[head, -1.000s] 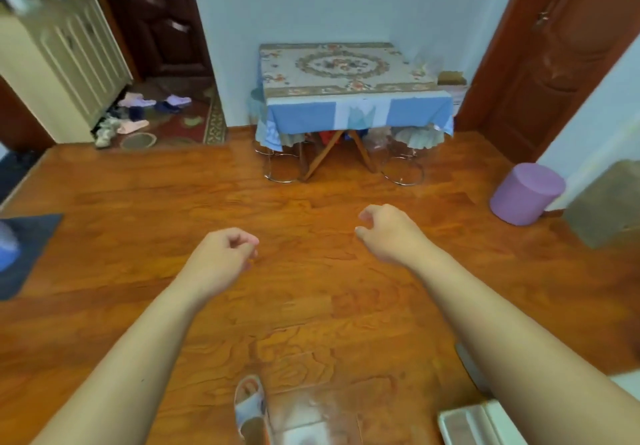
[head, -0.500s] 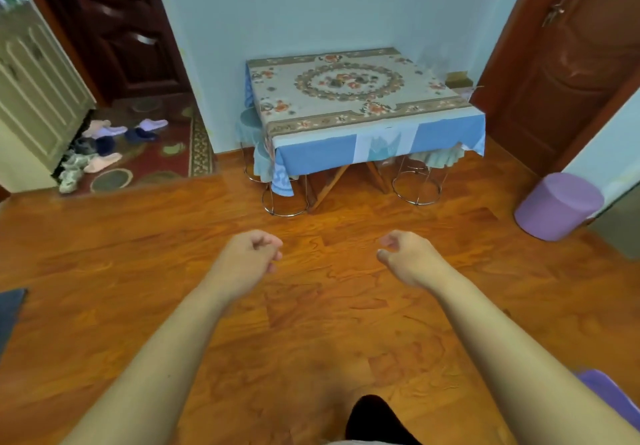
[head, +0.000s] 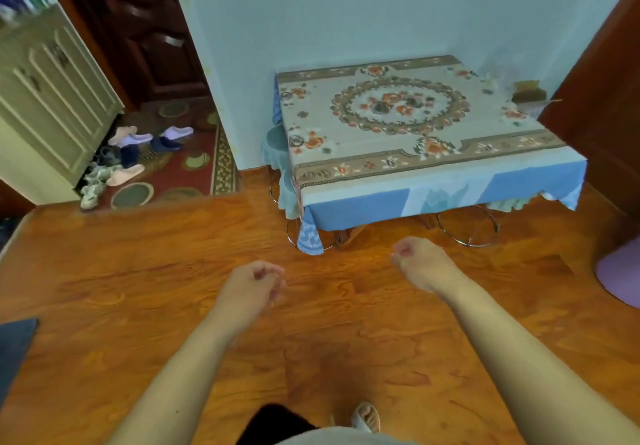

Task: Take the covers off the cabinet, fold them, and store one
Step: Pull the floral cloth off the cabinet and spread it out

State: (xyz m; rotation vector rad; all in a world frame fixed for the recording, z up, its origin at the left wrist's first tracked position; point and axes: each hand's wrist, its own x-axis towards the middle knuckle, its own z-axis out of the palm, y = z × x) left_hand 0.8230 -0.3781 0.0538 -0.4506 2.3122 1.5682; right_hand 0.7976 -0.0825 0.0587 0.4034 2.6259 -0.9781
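Note:
A floral cover (head: 398, 115) lies on top of a low piece of furniture against the pale wall. Under it a blue cover (head: 363, 207) hangs down the front and over the left corner. The furniture itself is hidden beneath them. My left hand (head: 249, 288) and my right hand (head: 420, 262) are stretched forward over the wooden floor, short of the front edge. Both have loosely curled fingers and hold nothing.
Metal stool rings (head: 467, 226) show under the covered furniture. A small cardboard box (head: 528, 93) sits at its back right. A purple bin (head: 620, 271) stands at right. A cream cupboard (head: 52, 91), several shoes (head: 128, 153) and a patterned rug are at left.
The covered furniture has grown larger and closer as I walk toward it. Both hands stay out in front, empty and curled.

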